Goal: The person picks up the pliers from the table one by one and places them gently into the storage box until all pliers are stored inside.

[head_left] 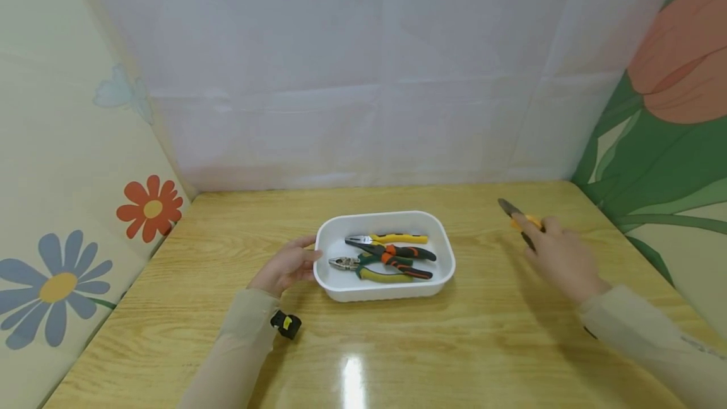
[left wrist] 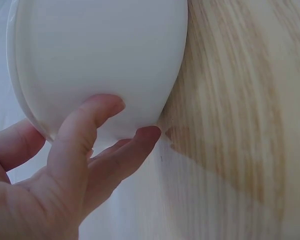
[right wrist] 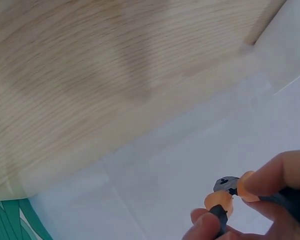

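Observation:
A white plastic tray (head_left: 385,292) stands mid-table with several pliers in it. Among them are yellow-handled pliers (head_left: 399,239), red-and-black-handled pliers (head_left: 406,252) and green-handled combination pliers (head_left: 386,276). My left hand (head_left: 288,265) grips the tray's left end. In the left wrist view, fingers (left wrist: 122,160) press the outer wall while the thumb passes over the rim, its tip hidden. To the right, my right hand (head_left: 562,260) holds orange-and-black-handled pliers (right wrist: 218,201) above the table. Their dark head points away from me, and the hand partly covers the handles.
The wooden table (head_left: 187,283) ends at a pale hanging sheet (head_left: 363,112) at the back. Flower-patterned panels (head_left: 681,163) flank it on both sides. A small black device (head_left: 286,325) sits at the left wrist.

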Demonstrator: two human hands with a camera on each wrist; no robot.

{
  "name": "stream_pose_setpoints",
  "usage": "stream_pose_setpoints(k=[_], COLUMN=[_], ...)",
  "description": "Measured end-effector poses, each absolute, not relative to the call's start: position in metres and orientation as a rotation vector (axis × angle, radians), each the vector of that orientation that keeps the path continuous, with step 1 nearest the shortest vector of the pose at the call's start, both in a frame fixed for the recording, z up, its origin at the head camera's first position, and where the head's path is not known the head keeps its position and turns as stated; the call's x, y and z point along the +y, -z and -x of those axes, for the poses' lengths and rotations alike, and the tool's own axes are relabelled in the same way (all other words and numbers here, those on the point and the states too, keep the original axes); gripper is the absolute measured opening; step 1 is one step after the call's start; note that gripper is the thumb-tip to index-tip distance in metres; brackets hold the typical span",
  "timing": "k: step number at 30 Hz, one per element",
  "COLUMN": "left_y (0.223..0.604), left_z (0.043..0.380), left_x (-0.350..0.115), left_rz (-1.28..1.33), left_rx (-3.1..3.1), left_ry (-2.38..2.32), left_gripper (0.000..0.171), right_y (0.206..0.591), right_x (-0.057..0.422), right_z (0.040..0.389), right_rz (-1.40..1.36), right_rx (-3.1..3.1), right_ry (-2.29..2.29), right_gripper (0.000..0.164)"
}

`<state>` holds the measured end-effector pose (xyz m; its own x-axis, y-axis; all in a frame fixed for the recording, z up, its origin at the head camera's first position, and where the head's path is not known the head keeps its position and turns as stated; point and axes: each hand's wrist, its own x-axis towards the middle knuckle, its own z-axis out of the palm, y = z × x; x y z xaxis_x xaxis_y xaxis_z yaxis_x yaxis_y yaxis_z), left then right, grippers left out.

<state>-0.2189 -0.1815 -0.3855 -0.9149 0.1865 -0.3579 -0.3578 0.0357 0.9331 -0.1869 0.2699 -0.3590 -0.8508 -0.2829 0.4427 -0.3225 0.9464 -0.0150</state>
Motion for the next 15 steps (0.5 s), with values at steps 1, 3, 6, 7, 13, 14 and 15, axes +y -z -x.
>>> stream_pose_setpoints(k=[1, 3, 6, 7, 13, 14, 15], left_y=[0.386, 0.386, 0.386, 0.385, 0.384, 0.384, 0.384], left_z=[0.219, 0.219, 0.219, 0.218, 0.219, 0.219, 0.219], left_x=[-0.181, -0.181, -0.182, -0.182, -0.182, -0.182, -0.182], left_rz=[0.177, 0.172, 0.178, 0.176, 0.177, 0.175, 0.172], left_rx=[1.939, 1.935, 1.933, 1.933, 1.933, 1.931, 1.929], left_ry=[-1.936, -1.940, -1.943, -1.943, -1.945, -1.946, -1.947], left_gripper=[0.055, 0.056, 0.056, 0.056, 0.055, 0.055, 0.055], right_y=[0.358, 0.358, 0.356, 0.355, 0.350, 0.350, 0.349], right_x=[0.268, 0.265, 0.260, 0.258, 0.247, 0.246, 0.244], right_z=[0.186, 0.186, 0.184, 0.183, 0.179, 0.178, 0.177], right_rz=[-0.436, -0.440, -0.452, -0.460, -0.493, -0.503, -0.512], right_rx=[-2.657, -2.667, -2.690, -2.693, -2.700, -2.693, -2.685], right_ry=[-0.123, -0.109, -0.118, -0.122, -0.161, -0.160, -0.156], right_gripper=[0.052, 0.052, 0.052, 0.052, 0.052, 0.052, 0.052])
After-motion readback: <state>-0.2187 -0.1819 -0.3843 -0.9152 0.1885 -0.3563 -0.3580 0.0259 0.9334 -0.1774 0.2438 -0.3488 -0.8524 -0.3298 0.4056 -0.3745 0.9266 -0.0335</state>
